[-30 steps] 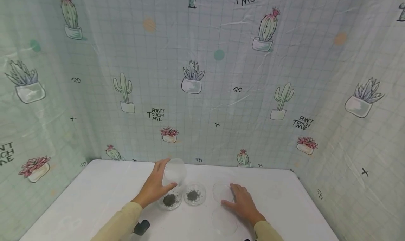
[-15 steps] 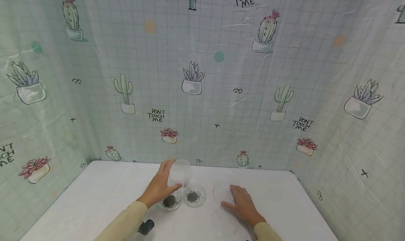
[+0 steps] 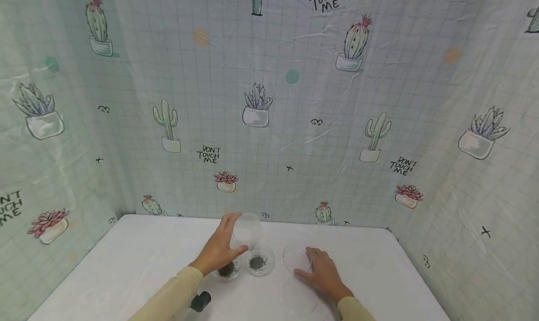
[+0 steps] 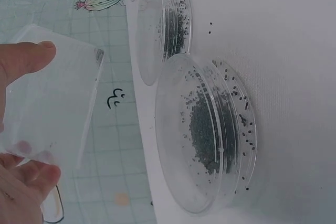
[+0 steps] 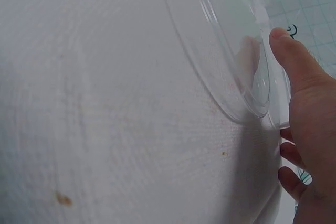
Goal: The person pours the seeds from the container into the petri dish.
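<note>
My left hand (image 3: 221, 246) holds a translucent plastic cup (image 3: 248, 229) tilted above the table, thumb on one side and fingers on the other. In the left wrist view a few dark grains cling inside a corner of the cup (image 4: 58, 98). Below it stand two clear petri dishes of dark granules, the left one (image 3: 229, 276) partly behind my hand and the right one (image 3: 259, 270) under the cup. My right hand (image 3: 323, 272) rests at the right edge of a clear round dish (image 3: 292, 258), thumb and fingers spread beside its rim. Nearer lies another clear dish (image 3: 299, 297).
A black cylindrical object (image 3: 201, 301) shows beside the left sleeve. Loose grains lie around the filled dishes. The white tabletop (image 3: 379, 274) meets a printed cactus curtain (image 3: 269, 143) at the back and sides.
My left hand has moved to the right with the cup, from over the left filled dish toward the right one. My right hand has stayed in place.
</note>
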{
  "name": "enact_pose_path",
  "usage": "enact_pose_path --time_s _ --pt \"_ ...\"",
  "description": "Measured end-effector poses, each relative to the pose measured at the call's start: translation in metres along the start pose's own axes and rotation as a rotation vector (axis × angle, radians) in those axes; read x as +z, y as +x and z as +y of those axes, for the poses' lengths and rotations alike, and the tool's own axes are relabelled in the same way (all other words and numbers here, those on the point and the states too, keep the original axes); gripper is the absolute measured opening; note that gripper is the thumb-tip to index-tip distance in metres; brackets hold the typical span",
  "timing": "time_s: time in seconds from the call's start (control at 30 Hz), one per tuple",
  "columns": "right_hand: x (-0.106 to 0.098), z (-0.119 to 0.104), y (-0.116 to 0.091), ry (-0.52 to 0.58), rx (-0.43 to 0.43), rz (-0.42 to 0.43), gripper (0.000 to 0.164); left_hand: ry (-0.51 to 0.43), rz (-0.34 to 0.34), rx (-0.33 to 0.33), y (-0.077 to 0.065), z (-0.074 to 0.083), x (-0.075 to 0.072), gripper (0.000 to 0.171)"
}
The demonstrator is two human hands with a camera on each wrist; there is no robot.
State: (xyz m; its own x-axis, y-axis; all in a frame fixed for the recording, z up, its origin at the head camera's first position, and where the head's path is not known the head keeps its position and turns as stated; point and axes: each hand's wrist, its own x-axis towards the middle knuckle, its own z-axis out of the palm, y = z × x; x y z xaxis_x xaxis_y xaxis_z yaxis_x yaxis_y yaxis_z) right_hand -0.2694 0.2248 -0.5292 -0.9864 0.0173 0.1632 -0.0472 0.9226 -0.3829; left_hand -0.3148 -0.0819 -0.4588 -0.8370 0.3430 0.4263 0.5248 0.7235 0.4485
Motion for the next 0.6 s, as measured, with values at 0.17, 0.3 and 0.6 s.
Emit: enact_pose_path --time_s 0.17,0.3,0.6 --pt "0.002 0.002 0.001 0.004 -0.013 0.008 0.084 0.017 0.005 0.015 0.002 0.002 0.004 0.092" --pt "0.004 0.005 0.002 -0.001 -0.023 0.025 0.084 0.019 0.005 0.038 0.004 0.005 0.009 0.091" --pt "0.004 0.007 0.002 0.009 -0.035 0.030 0.085 -0.009 0.004 0.086 0.006 0.014 0.016 0.091"
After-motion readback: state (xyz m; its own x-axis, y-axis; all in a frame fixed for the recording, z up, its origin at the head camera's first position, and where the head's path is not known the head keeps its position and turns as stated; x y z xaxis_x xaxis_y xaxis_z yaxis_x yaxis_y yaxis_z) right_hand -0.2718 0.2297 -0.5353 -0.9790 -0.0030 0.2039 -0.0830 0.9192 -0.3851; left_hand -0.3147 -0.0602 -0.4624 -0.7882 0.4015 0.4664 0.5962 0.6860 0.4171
